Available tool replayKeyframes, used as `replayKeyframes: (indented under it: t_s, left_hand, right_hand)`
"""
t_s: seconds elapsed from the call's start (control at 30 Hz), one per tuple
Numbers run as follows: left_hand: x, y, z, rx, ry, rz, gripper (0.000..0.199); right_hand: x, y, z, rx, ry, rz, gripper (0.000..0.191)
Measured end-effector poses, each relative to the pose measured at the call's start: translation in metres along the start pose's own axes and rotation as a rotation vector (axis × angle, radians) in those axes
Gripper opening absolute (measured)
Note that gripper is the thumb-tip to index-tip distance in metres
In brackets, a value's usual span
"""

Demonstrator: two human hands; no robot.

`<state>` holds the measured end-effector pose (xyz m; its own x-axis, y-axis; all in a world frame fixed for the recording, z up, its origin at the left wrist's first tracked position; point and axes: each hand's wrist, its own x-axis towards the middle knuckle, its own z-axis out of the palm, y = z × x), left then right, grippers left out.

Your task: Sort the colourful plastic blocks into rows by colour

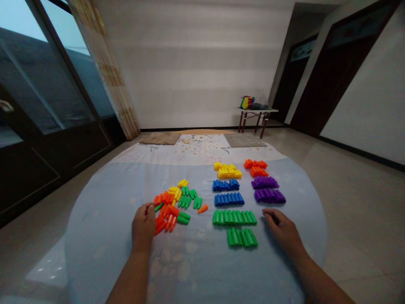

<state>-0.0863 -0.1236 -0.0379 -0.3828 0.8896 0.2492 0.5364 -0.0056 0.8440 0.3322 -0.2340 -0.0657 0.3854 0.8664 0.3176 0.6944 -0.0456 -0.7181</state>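
Observation:
My left hand (144, 223) is closed, its fingertips against the left edge of a mixed pile of plastic pieces. Orange pieces (166, 197) and a green piece (159, 207) lie right by those fingertips; whether the fingers grip one is hidden. Yellow pieces (175, 192), more green pieces (184, 202) and a lone orange piece (203, 209) belong to the same scatter. On the right, my right hand (281, 228) rests with curled fingers, nothing visible in them, beside a long green row (234, 218). A shorter green row (242, 238) lies nearer to me.
Beyond the green rows lie blue rows (229, 199), purple rows (269, 196), yellow rows (229, 172) and orange rows (258, 171). Two flat boards (160, 138) sit at the far side of the cloth-covered round table (104, 219). A small table (257, 111) with a colourful bag stands behind.

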Motion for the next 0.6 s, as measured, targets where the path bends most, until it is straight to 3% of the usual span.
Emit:
replayKeyframes:
  t_s: [0.27, 0.6]
  left_hand:
    - [-0.002, 0.001, -0.003, -0.031, 0.049, -0.152, 0.035]
    - [0.007, 0.003, -0.003, 0.175, 0.008, -0.139, 0.036]
  right_hand:
    - [-0.002, -0.006, 0.001, -0.056, -0.021, -0.009, 0.032]
    - [0.001, -0.017, 0.007, -0.035, -0.001, -0.034, 0.025]
